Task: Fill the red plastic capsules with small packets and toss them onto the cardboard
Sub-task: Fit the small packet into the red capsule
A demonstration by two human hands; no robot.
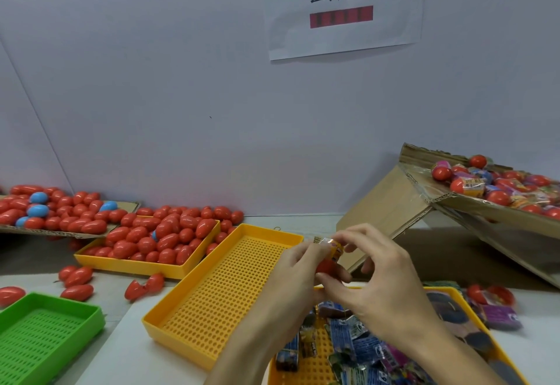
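Observation:
My left hand (pixel 295 275) grips a red capsule half (pixel 325 266) in front of me. A small yellow packet (pixel 333 246) sticks out of its top, and the fingertips of my right hand (pixel 372 275) pinch that packet. More packets (pixel 357 345), blue and purple, lie in a yellow tray (pixel 454 292) under my wrists. The tilted cardboard (pixel 391 202) at the right carries a heap of filled capsules (pixel 497 186). Empty red capsules (pixel 163 236) fill another yellow tray (pixel 133 265) at the left.
An empty perforated yellow tray (pixel 218 299) sits in the middle and a green tray (pixel 45 333) at the lower left. Loose capsules (pixel 75 281) lie on the table. A flat cardboard (pixel 60 233) at the far left holds red and blue capsules. A white wall with a paper sign (pixel 342 5) stands behind.

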